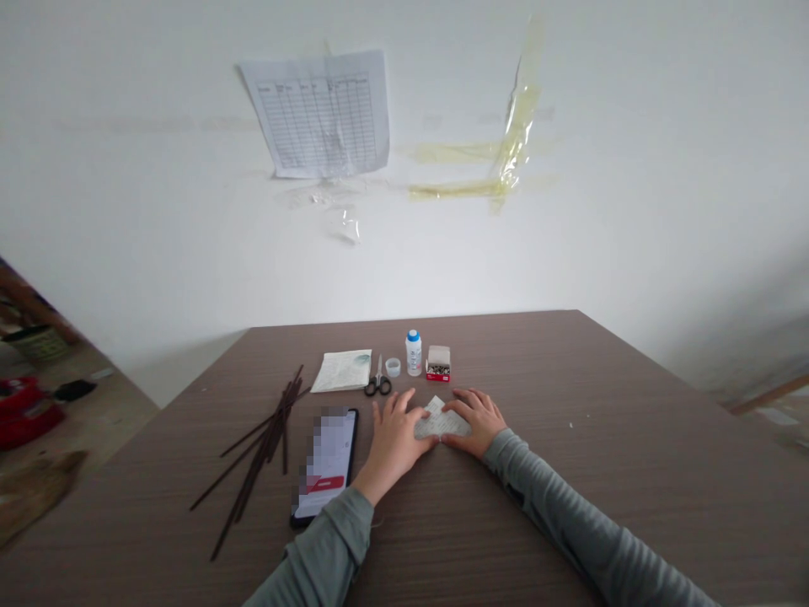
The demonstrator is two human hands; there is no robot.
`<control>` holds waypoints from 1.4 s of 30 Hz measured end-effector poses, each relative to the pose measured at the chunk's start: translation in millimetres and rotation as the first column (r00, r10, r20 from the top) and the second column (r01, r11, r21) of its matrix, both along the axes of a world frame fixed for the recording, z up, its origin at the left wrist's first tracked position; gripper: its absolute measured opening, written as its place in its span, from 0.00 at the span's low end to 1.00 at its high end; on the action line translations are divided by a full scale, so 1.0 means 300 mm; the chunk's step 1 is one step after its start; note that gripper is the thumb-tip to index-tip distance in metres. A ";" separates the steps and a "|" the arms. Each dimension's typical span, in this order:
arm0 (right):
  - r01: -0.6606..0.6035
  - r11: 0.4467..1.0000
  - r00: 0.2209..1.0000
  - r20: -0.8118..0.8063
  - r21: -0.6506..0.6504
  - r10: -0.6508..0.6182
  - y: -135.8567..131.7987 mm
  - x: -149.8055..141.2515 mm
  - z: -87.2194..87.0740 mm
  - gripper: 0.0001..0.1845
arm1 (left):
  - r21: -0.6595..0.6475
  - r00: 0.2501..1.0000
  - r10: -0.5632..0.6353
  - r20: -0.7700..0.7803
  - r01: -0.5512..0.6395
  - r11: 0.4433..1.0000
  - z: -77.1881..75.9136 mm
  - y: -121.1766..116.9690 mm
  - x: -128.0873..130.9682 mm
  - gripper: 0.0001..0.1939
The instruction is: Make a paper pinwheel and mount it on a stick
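Note:
A small piece of printed paper [436, 420], folded to a point at its far side, lies on the table between my hands. My left hand [393, 440] grips its left side with thumb and index finger, the other fingers reaching forward. At the right side, my right hand [481, 420] holds it the same way, thumb near the lower edge and fingers bent over the top. The two thumbtips almost meet at the near edge. Fingers cover both ends of the paper.
Beyond my hands stand scissors [378, 384], a small white cup [393, 367], a blue-capped bottle [414, 356] and a red open box [438, 371] of small pieces. Folded paper sheets [343, 371], thin dark sticks [271, 434] and a phone [329, 464] lie left on the brown table [600, 506].

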State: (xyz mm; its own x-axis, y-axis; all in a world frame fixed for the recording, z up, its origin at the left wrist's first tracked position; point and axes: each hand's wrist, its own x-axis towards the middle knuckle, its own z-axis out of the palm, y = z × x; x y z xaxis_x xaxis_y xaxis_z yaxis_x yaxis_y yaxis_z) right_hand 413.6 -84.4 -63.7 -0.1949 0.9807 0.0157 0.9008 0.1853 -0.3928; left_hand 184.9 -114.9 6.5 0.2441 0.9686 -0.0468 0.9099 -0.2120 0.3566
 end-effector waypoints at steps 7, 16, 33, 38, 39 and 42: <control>0.010 0.998 1.000 -0.021 -0.055 -0.011 0.000 0.002 0.042 0.34 | -0.011 0.999 -0.013 -0.032 0.013 1.000 0.016 -0.002 -0.007 0.22; 0.037 0.996 0.999 0.015 -0.075 -0.036 0.017 0.127 0.019 0.34 | -0.054 0.998 0.037 -0.045 -0.040 0.998 0.058 -0.004 -0.053 0.26; -0.012 0.997 1.000 -0.013 -0.076 0.011 -0.026 0.278 0.055 0.31 | -0.022 0.998 0.053 -0.021 -0.054 0.998 0.045 -0.003 -0.144 0.25; -0.017 0.997 1.000 -0.011 -0.079 0.016 -0.015 0.270 0.043 0.32 | -0.007 0.999 0.031 -0.031 -0.031 0.999 0.019 -0.001 -0.133 0.27; -0.024 0.997 1.000 -0.013 -0.074 0.024 -0.015 0.264 0.045 0.32 | 0.003 0.999 0.021 -0.026 -0.021 1.000 0.014 -0.001 -0.127 0.27; 0.013 0.998 1.000 0.024 -0.067 -0.012 -0.019 0.237 0.056 0.31 | 0.046 1.000 -0.015 -0.001 0.015 0.999 0.011 -0.008 -0.097 0.27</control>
